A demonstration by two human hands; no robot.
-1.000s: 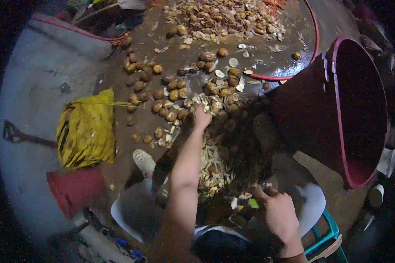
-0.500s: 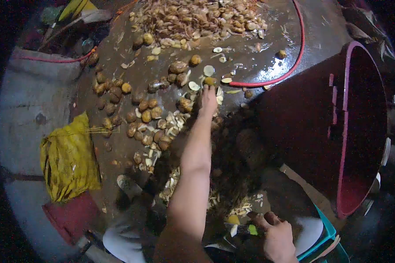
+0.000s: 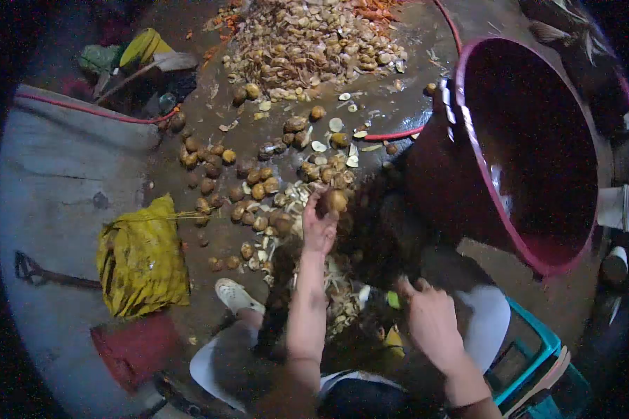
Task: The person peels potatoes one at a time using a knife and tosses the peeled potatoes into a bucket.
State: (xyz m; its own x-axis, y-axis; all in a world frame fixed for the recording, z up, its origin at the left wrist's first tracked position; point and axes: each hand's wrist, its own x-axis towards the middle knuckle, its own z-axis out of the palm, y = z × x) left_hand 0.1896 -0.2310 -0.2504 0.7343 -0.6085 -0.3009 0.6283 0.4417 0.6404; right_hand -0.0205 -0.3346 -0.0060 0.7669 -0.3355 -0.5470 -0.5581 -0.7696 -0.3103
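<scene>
My left hand (image 3: pixel 319 227) is closed around a round brown root vegetable (image 3: pixel 337 201), raised above several others like it on the wet floor. Near my right knee, my right hand (image 3: pixel 428 311) is curled around what looks like a knife with a green part (image 3: pixel 393 300); its blade is hard to make out in the dark. Below that hand lies a yellowish piece (image 3: pixel 394 340). Pale peelings (image 3: pixel 342 311) are heaped between my feet. More whole brown root vegetables (image 3: pixel 258 183) and pale cut slices (image 3: pixel 336 125) are scattered ahead of my left hand.
A big dark-red tub (image 3: pixel 461 119) leans at the right, beside a red hose (image 3: pixel 398 134). A large heap of pale pieces (image 3: pixel 314 45) lies at the back. At the left are a yellow sack (image 3: pixel 143 258) and a red container (image 3: pixel 136 349). A teal stool (image 3: pixel 538 321) stands at lower right.
My left hand has drawn back toward me from the slices, now with a brown root vegetable in it. The right hand has risen slightly, and the view has turned.
</scene>
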